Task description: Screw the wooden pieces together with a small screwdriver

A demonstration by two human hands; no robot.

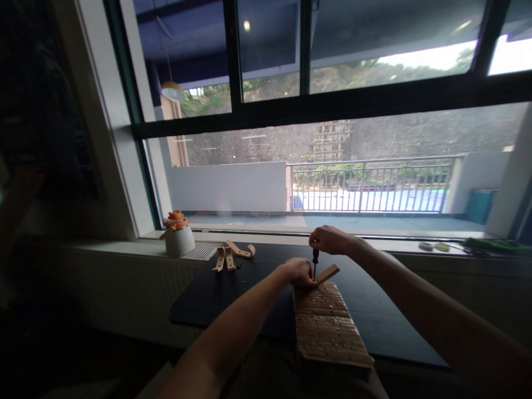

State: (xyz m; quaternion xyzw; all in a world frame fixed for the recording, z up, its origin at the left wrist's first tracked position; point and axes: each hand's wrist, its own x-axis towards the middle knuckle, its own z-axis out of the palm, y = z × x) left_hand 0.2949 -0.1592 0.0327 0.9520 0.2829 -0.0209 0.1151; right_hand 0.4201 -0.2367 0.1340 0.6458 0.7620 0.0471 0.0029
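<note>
Pot point(180, 243), orange-topped, well left of screwdriver point(316, 256)

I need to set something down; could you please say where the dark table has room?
The dark table looks bare between the wooden pieces and left forearm, and between the corrugated block and right forearm; crowded around the screwdriver.

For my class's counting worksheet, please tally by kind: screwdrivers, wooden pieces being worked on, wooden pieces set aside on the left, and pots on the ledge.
Screwdriver: 1
Worked wooden piece: 1
Set-aside wooden pieces: 3
Pot: 1
Total: 6
</note>
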